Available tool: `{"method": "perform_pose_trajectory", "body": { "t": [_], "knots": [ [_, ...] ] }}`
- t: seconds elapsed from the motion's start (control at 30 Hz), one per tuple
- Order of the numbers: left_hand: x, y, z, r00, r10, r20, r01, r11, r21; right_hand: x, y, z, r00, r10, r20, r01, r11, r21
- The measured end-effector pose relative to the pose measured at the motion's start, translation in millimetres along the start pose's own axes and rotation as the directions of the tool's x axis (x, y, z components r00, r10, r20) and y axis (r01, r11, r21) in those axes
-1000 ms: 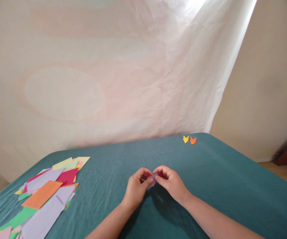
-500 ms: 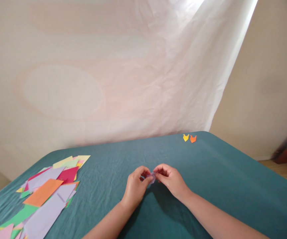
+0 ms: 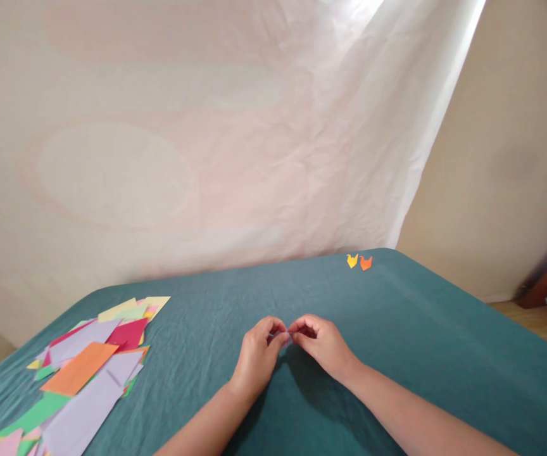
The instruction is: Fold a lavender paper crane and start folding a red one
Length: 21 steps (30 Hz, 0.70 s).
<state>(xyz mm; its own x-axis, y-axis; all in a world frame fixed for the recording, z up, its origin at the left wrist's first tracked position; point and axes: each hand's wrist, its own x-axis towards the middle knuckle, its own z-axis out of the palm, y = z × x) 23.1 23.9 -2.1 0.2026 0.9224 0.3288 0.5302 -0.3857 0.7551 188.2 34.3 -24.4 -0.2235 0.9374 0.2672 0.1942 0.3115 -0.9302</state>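
A small folded piece of lilac paper [image 3: 289,340] is pinched between my two hands, mostly covered by the fingertips. My left hand [image 3: 263,345] grips it from the left, thumb against the bent fingers. From the right, my right hand [image 3: 320,344] pinches it too, and the fingertips of both hands nearly meet. Both hands are just above the green cloth, casting a shadow on it. How the paper is folded cannot be made out.
A green cloth covers the table [image 3: 216,291]. On the left lies a loose heap of coloured paper sheets [image 3: 81,367]. Near the far right edge sit a yellow folded paper bird [image 3: 352,261] and an orange one [image 3: 365,263]. Behind the table hangs a pale sheet [image 3: 235,158].
My right hand has shifted slightly left, closer to my left hand. Less of the lilac paper shows between the fingers now. The view has moved a little.
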Motion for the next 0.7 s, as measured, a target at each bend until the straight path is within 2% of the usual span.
{"method": "perform_pose_trajectory", "body": {
  "t": [0.33,0.7],
  "knots": [
    [-1.9,0.2,-1.4,1.000,0.010,-0.018,-0.008,0.995,0.098,1.8,-2.7,-1.5,0.998,0.059,0.012,-0.060,0.995,0.080],
    [-1.9,1.9,-1.5,1.000,0.020,-0.017,-0.019,0.997,0.081,2.7,-1.0,-1.7,0.999,0.027,-0.021,-0.026,0.996,0.082]
  ]
}}
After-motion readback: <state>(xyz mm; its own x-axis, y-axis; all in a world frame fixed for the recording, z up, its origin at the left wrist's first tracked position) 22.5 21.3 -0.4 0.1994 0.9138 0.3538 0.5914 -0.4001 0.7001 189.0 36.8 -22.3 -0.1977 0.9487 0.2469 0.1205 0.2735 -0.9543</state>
